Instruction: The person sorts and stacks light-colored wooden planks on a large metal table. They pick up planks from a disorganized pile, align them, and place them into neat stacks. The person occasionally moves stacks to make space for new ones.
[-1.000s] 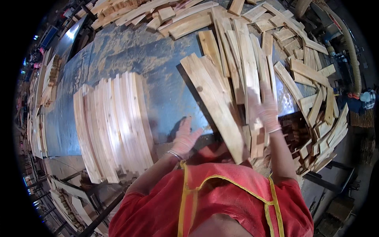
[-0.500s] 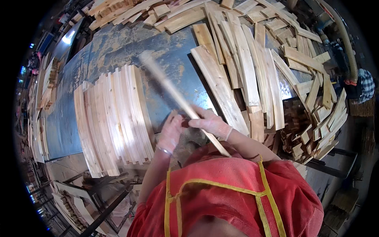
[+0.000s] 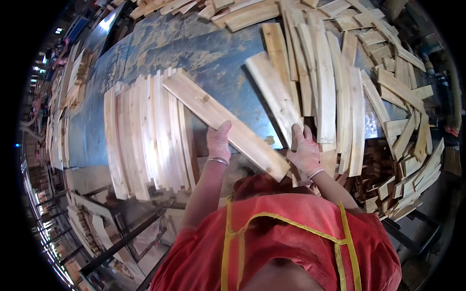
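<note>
Two gloved hands are at work here, and both are yours. Your left hand point(image 3: 218, 142) is closed around a long wooden board point(image 3: 225, 123), with the thumb over the near edge and the fingers going under it. You grip it past the middle, closer to the end near you. From your hand, the board runs up and to the left, and its far end lies over the neat row of boards point(image 3: 145, 136) on your left. The near end pokes out down and to the right, close to your chest.

Your right hand point(image 3: 304, 151) is flat and open, fingers spread. It holds nothing. It rests on the near end of another pale board point(image 3: 274, 94) in the messy pile point(image 3: 369, 97) on your right. The near end of the held board sits just beside this hand, a little to its left.

That held board is pale, light wood, flat and thin, with straight sides. It has a small dark knot near the far half and some brown marks near the close end. It lies tilted across the blue table point(image 3: 194, 53).
</note>
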Available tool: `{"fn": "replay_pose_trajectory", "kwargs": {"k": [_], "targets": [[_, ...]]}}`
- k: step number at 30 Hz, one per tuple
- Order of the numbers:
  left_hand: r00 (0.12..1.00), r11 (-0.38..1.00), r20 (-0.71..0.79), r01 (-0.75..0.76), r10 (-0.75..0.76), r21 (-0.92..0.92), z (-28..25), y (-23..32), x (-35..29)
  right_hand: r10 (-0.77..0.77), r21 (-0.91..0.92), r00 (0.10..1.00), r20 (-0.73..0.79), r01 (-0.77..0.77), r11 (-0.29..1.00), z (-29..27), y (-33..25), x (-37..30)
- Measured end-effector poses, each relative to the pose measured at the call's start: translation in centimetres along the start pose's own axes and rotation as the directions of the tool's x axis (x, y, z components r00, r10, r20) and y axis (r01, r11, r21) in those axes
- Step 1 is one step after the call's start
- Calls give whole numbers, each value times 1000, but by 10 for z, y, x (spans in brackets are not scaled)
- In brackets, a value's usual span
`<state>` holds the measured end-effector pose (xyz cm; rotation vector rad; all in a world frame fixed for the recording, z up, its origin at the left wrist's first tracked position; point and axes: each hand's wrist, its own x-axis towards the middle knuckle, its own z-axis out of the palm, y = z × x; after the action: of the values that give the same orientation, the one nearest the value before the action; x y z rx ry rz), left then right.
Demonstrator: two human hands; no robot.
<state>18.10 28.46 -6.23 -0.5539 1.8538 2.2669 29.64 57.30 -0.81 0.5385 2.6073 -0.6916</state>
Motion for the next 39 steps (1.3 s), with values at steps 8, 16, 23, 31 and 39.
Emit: {"fn": "replay_pose_trajectory", "kwargs": {"k": [8,16,23,31,39], "targets": [[656,-330,442,-295,612,896,-60,66,9,41,667,995,-90,30,744,-42,-14,-66],[915,-312,337,-261,222,914,-102,80,13,491,799,684,-539,232,555,-12,66,-121],[800,52,500,-545,331,837,-130,84,-16,546,586,303,-781,53,809,-219,285,-195],[703,16,685,-700,192,714,-38,57,-71,41,17,749,-661,-40,999,-139,183,5],[630,191,777,-765,22,615,31,55,-91,59,785,989,-138,73,616,-124,129,13]]}}
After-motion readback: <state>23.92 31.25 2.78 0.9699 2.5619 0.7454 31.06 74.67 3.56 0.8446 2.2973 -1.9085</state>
